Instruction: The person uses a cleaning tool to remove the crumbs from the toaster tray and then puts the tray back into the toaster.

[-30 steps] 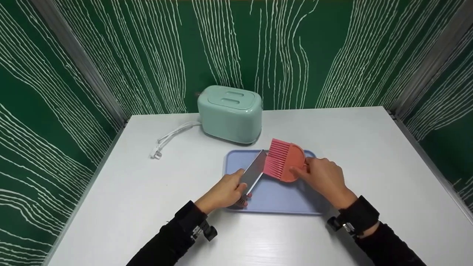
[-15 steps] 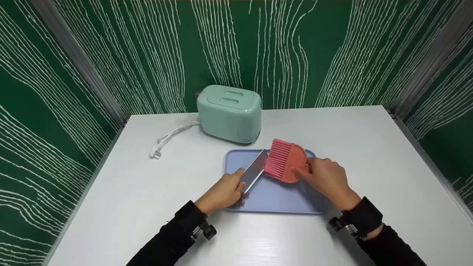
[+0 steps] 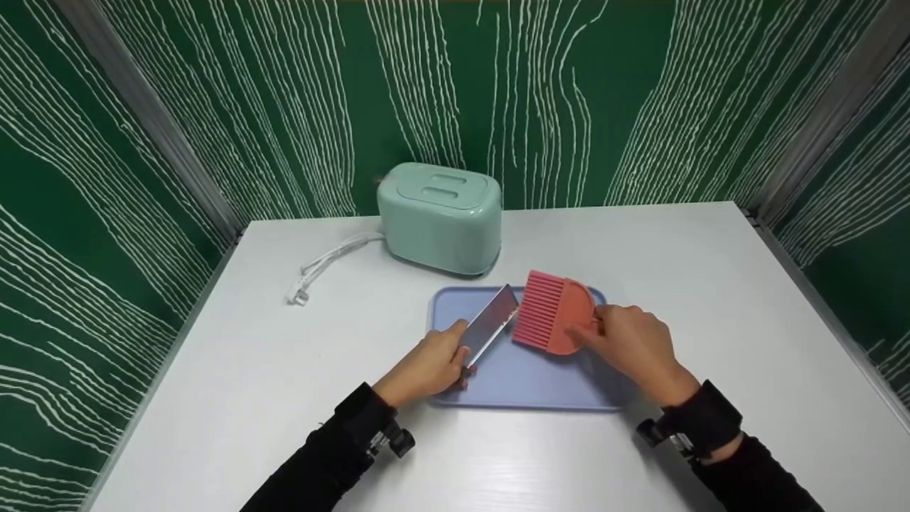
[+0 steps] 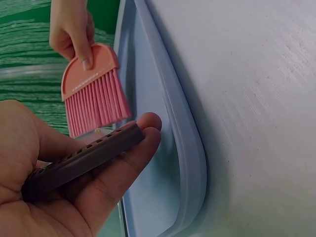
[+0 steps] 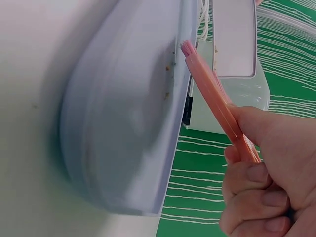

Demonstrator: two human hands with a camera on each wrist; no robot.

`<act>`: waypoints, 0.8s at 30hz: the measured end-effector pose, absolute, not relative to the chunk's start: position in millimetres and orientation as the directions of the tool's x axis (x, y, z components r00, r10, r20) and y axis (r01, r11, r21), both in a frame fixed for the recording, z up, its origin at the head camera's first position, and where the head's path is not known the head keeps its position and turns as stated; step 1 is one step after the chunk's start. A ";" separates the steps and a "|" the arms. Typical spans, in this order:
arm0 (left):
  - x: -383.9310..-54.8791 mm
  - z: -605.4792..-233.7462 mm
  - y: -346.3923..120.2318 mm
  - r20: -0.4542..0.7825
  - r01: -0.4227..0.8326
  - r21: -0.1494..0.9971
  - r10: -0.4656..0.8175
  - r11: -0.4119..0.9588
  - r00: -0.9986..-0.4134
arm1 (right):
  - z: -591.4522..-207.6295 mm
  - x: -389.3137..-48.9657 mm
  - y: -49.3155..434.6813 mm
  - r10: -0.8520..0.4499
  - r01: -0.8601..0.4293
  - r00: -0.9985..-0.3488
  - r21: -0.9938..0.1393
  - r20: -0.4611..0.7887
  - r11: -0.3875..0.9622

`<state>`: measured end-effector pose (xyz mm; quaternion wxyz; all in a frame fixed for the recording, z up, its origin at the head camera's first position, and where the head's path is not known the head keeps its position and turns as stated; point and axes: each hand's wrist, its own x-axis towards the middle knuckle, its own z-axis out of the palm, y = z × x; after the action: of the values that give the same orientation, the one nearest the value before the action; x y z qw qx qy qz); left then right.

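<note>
My left hand (image 3: pixel 430 363) grips a thin metal crumb tray (image 3: pixel 490 323) by its dark, slotted end (image 4: pixel 86 158). The crumb tray slants over a light blue tray (image 3: pixel 540 387), and small crumbs cling near its edge in the right wrist view. In my right hand (image 3: pixel 633 345) is an orange hand brush (image 3: pixel 574 313), pinched between thumb and fingers. Its pink bristles (image 4: pixel 98 108) point left toward the crumb tray, with the tips close beside its edge. A few brown crumbs (image 5: pixel 167 68) lie on the blue tray.
Behind the blue tray stands a mint green toaster (image 3: pixel 441 224). Its white cord and plug (image 3: pixel 298 291) lie to the left on the white table (image 3: pixel 341 320). Green walls with white lines enclose the back and sides.
The brush has shifted slightly right and toward me, so its bristles have drawn back from the crumb tray. The crumb tray has turned a little, with its grip end slightly higher.
</note>
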<state>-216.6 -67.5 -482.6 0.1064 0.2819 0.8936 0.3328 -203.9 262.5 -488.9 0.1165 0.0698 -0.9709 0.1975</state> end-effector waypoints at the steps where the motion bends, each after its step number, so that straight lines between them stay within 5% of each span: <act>1: -216.8 -482.2 -67.8 -0.004 0.432 0.658 0.576 0.617 -0.818 | -489.0 -203.4 263.0 -0.090 -0.184 -0.961 -0.365 0.260 0.913; 24: -218.6 -481.7 -67.0 0.070 0.482 0.596 0.556 0.642 -0.828 | -471.2 -173.7 253.5 -0.195 -0.195 -0.979 -0.549 0.060 0.813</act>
<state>-218.6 -67.0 -481.7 0.0597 0.2872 0.9042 0.3106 -173.7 253.5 -471.2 0.0005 0.1024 -0.9520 0.2884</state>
